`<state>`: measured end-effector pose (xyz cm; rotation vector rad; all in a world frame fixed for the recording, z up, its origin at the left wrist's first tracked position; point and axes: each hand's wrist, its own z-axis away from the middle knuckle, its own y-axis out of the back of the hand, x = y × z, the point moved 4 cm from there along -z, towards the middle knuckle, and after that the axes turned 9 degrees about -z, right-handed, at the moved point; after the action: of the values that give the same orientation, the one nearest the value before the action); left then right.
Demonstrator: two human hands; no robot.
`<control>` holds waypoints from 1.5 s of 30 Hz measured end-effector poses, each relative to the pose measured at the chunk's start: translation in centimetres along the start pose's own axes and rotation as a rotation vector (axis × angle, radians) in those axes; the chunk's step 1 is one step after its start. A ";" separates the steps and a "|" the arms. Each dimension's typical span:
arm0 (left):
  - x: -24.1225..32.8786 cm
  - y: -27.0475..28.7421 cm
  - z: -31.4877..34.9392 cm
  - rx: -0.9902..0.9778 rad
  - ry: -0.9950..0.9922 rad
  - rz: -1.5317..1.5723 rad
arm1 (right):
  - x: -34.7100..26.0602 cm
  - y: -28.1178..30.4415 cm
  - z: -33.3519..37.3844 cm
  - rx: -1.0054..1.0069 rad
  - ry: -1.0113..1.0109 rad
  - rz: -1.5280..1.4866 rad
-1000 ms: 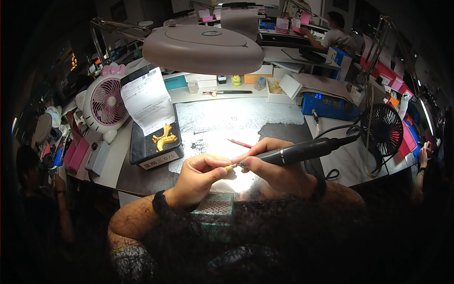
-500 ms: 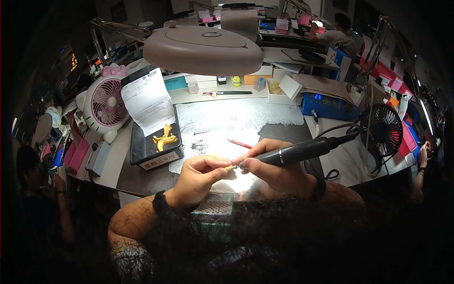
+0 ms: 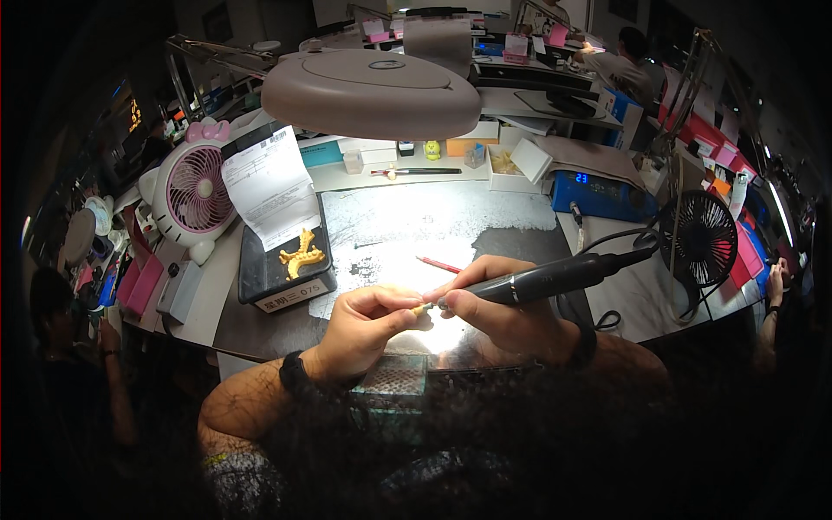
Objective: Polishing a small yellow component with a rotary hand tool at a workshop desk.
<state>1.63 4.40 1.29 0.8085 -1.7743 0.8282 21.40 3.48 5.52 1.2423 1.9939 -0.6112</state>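
Observation:
My right hand [image 3: 511, 328] is wrapped round a black rotary handpiece [image 3: 559, 275], its tip pointing left and its cable running off to the right. Between the thumb and fingers of my left hand [image 3: 362, 325] is a small yellowish piece [image 3: 419, 309], mostly covered by the fingertips. The handpiece's tip is right at this piece; whether they touch is too small to tell. Both hands meet under bright light above the worn bench top [image 3: 368, 247]. Left of them, a yellow dental model part [image 3: 302, 255] lies in a black tray [image 3: 247, 282] with a paper slip [image 3: 273, 186].
A lamp head [image 3: 373, 91] hangs over the bench. A red pencil [image 3: 439, 263] lies just beyond my hands. A pink-white fan [image 3: 199, 186] stands left; a blue control box [image 3: 598, 195] and a black fan [image 3: 698, 238] stand right. Other people sit nearby.
My hands, the handpiece and the small piece stay almost in place. In the background, a person at the far right has leaned lower.

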 end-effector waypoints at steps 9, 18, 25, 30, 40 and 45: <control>0.3 -0.2 0.0 -0.050 0.011 0.027 | 0.4 0.2 0.5 0.068 -0.130 -0.117; 0.3 -0.2 0.0 -0.055 0.014 0.030 | -0.2 0.1 0.3 0.028 -0.114 -0.070; 0.3 -0.2 0.0 -0.036 0.020 0.013 | -0.5 -0.1 0.0 0.013 -0.058 -0.038; 0.4 -0.2 0.1 -0.034 0.053 0.031 | -0.4 -0.1 0.2 0.040 -0.113 -0.060; 0.0 0.0 0.0 -0.040 0.019 0.045 | -0.3 0.0 0.0 -0.008 -0.039 -0.051; 0.1 -0.1 0.1 -0.035 0.029 0.059 | 0.1 0.0 0.0 0.007 -0.052 -0.069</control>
<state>1.65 4.25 1.42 0.7206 -1.7892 0.8420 21.39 3.48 5.45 1.1545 1.9994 -0.6776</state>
